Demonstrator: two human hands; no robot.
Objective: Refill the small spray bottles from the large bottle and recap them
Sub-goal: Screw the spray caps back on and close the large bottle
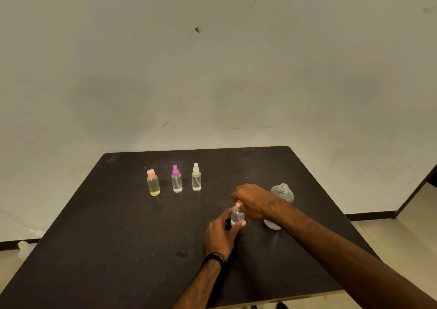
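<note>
I see my left hand [221, 234] gripping a small clear spray bottle [237, 216] upright at table [99, 249] centre, clear liquid inside; right hand [253, 201] pinches its pink cap [238, 204]. Behind: large clear bottle [282, 192], uncapped. Far left: 3 capped small bottles [176, 181] w/ liquid.

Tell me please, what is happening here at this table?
A person is putting the pink cap on a small bottle. The left hand holds the bottle upright on the dark table, and the right hand grips the cap. The large clear bottle stands uncapped behind the right arm. Three small capped bottles stand in a row further back.
</note>
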